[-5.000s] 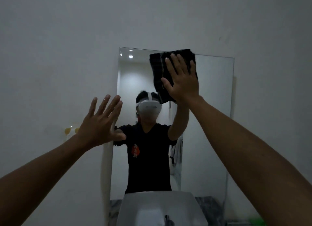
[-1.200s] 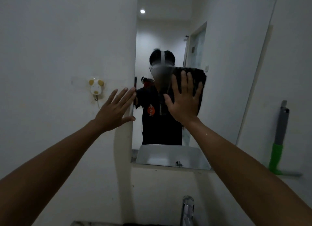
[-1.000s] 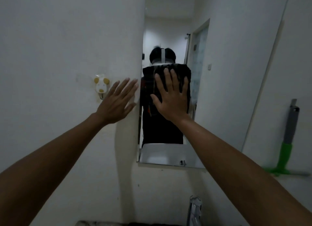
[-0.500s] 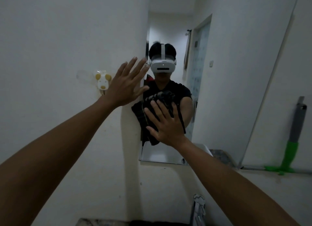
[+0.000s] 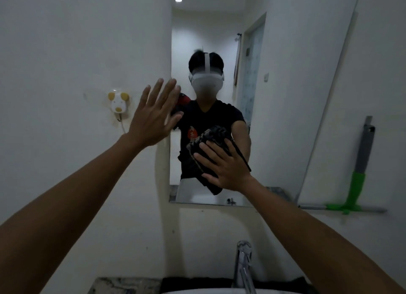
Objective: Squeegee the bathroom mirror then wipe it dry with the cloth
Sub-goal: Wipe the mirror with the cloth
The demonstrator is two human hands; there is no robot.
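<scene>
My right hand (image 5: pixel 226 168) presses the dark cloth (image 5: pixel 208 148) flat-palmed against the mirror (image 5: pixel 285 96) near its bottom edge; my left hand (image 5: pixel 153 118) is spread open, empty. The squeegee (image 5: pixel 358 181) leans right of the mirror.

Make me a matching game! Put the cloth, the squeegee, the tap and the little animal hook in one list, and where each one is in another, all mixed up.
Things:
1. cloth
2. squeegee
3. tap
4. animal hook

Places:
A. on the wall left of the mirror
B. leaning on the wall right of the mirror
C. under the right hand, against the mirror
D. bottom of the view, below the mirror

Pairs: 1-C, 2-B, 3-D, 4-A
</scene>
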